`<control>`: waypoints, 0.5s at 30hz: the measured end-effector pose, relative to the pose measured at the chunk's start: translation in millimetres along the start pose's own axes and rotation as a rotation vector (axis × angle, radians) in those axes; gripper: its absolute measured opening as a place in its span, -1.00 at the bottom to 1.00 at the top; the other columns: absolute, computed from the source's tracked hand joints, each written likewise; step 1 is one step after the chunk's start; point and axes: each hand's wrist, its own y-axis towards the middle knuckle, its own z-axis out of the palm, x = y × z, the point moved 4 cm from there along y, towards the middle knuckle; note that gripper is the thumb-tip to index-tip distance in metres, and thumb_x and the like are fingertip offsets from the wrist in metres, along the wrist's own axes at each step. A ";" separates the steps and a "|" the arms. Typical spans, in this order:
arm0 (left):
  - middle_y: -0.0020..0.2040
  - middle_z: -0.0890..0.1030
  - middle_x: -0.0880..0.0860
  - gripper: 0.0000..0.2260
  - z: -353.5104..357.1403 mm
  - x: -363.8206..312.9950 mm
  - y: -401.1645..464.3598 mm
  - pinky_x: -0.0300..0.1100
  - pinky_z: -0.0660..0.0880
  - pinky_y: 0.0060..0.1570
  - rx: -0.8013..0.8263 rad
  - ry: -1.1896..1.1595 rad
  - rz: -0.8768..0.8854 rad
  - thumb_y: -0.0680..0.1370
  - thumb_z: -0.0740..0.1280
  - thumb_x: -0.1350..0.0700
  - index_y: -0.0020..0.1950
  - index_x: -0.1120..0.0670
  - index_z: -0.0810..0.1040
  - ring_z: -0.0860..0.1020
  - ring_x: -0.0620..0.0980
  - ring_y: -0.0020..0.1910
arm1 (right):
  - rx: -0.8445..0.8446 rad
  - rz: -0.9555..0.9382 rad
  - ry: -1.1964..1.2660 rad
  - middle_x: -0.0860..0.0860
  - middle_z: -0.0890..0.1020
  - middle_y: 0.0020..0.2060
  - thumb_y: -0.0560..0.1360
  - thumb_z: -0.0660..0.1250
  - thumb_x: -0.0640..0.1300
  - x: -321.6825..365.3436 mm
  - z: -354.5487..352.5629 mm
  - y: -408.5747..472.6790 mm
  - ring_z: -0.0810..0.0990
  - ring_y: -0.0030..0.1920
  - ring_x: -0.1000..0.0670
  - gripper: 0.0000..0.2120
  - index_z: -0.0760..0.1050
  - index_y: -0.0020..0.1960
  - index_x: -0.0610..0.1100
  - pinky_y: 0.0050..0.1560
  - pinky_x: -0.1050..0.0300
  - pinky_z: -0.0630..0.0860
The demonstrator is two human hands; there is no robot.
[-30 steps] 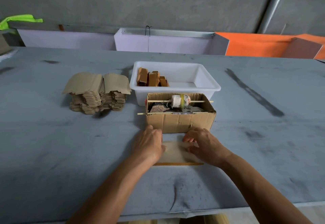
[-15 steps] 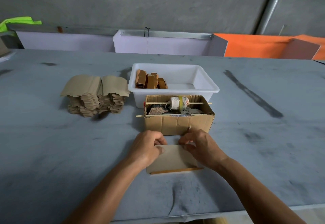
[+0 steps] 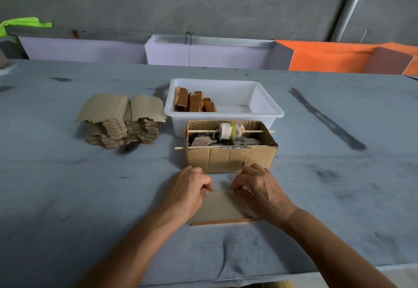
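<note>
A flat brown cardboard piece (image 3: 222, 206) lies on the grey table (image 3: 67, 197) just in front of me, its near edge showing an orange-brown strip. My left hand (image 3: 186, 191) pinches its far left corner with curled fingers. My right hand (image 3: 260, 188) pinches the far right corner the same way. The piece's side edges are hidden under my hands.
An open cardboard box (image 3: 230, 149) with a cloth roller on a stick stands just beyond my hands. Behind it sits a white plastic tub (image 3: 267, 104) holding folded brown pieces. A stack of flat cardboard blanks (image 3: 122, 120) lies to the left.
My fingers have gone from lying over the piece's far part to curling and pinching its far edge. The far part has been drawn toward me, so the piece looks shorter.
</note>
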 end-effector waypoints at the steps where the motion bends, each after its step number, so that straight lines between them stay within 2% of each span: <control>1: -0.09 0.58 -0.01 -0.85 -0.3 -1.3 -1.0 -0.31 0.34 -0.07 0.004 0.026 0.027 0.51 0.34 0.22 -0.02 0.04 0.67 0.47 -0.06 0.01 | -0.014 -0.028 -0.026 -0.06 0.61 -0.21 0.46 0.37 -0.29 1.4 -1.5 -0.2 0.51 -0.10 -0.09 -0.90 0.64 -0.15 -0.15 -0.14 -0.04 0.46; 3: -0.06 0.55 -0.02 -0.82 -1.0 -4.5 -3.4 -0.24 0.36 -0.02 0.010 0.094 0.087 0.55 0.28 0.21 0.03 0.01 0.65 0.44 -0.06 0.04 | -0.041 -0.079 -0.079 -0.05 0.60 -0.30 0.39 0.43 -0.32 4.6 -4.6 -0.3 0.54 -0.20 -0.13 -0.90 0.62 -0.23 -0.14 -0.25 -0.04 0.49; 5: -0.04 0.50 -0.01 -0.78 -0.5 -9.7 -7.0 -0.24 0.31 -0.08 0.022 0.184 0.142 0.57 0.22 0.22 0.07 0.00 0.61 0.39 -0.06 0.06 | -0.038 -0.122 -0.139 -0.02 0.57 -0.36 0.31 0.49 -0.32 6.8 -6.0 -0.2 0.53 -0.27 -0.11 -0.86 0.61 -0.28 -0.10 -0.32 0.02 0.49; 8: -0.07 0.37 0.01 -0.78 0.8 -19.1 -11.8 -0.23 0.16 -0.16 0.046 0.300 0.193 0.58 0.15 0.23 0.09 0.07 0.55 0.34 -0.02 0.06 | 0.002 -0.179 -0.225 0.03 0.55 -0.38 0.22 0.55 -0.29 10.7 -6.5 -0.9 0.53 -0.30 -0.05 -0.81 0.63 -0.30 -0.03 -0.34 0.11 0.47; 11: -0.04 0.36 0.03 -0.79 1.1 -23.9 -12.6 -0.23 0.14 -0.11 0.084 0.405 0.210 0.60 0.12 0.23 0.10 0.11 0.53 0.33 -0.01 0.10 | 0.022 -0.207 -0.280 0.04 0.54 -0.38 0.24 0.56 -0.23 12.1 -7.2 -3.3 0.52 -0.31 -0.02 -0.84 0.64 -0.32 -0.01 -0.34 0.12 0.48; 13: -0.04 0.44 0.06 -0.84 -3.8 -30.6 -16.0 -0.19 0.23 -0.08 0.108 0.458 0.228 0.56 0.20 0.23 0.02 0.13 0.57 0.39 0.02 0.09 | 0.043 -0.213 -0.322 0.05 0.54 -0.38 0.25 0.56 -0.20 12.3 -6.9 -5.4 0.51 -0.31 0.00 -0.85 0.64 -0.32 0.01 -0.34 0.13 0.47; 15: -0.25 0.51 0.03 -0.96 -8.5 -35.6 -18.9 -0.21 0.38 -0.25 0.104 0.516 0.288 0.35 0.44 0.22 -0.27 0.09 0.62 0.52 0.00 -0.15 | 0.063 -0.220 -0.345 0.06 0.53 -0.38 0.26 0.56 -0.17 14.1 -8.2 -7.7 0.50 -0.31 0.01 -0.85 0.64 -0.30 0.04 -0.34 0.16 0.45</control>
